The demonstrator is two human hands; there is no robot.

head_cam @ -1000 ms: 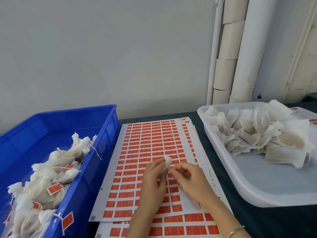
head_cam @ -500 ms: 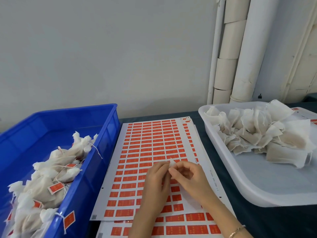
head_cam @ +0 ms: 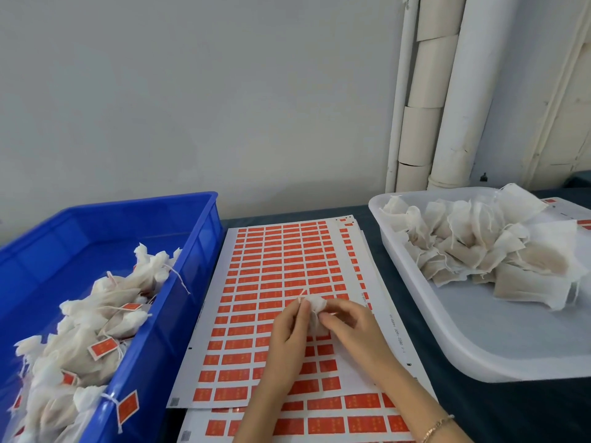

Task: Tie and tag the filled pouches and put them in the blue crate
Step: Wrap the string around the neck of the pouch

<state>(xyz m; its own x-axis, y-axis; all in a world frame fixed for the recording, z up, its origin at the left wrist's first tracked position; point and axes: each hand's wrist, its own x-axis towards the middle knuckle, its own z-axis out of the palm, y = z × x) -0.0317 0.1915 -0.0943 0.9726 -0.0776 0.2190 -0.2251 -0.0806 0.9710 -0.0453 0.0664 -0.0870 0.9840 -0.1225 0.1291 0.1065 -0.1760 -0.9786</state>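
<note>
Both my hands meet over the sheet of orange tag stickers. A small white pouch sits between them, its gathered top showing above my fingers. My left hand pinches the pouch's string at its upper left. My right hand holds the pouch from the right with curled fingers. The blue crate stands at the left and holds several tied pouches with orange tags. A white tray at the right carries a heap of untied filled pouches.
More sticker sheets lie under the top sheet at the front. Everything rests on a dark table against a grey wall. White pipes run up the wall behind the tray.
The pouch's gathered top now shows more between my fingertips, and a short string end sticks up by my left fingers. Both hands stayed in the same spot over the sheet.
</note>
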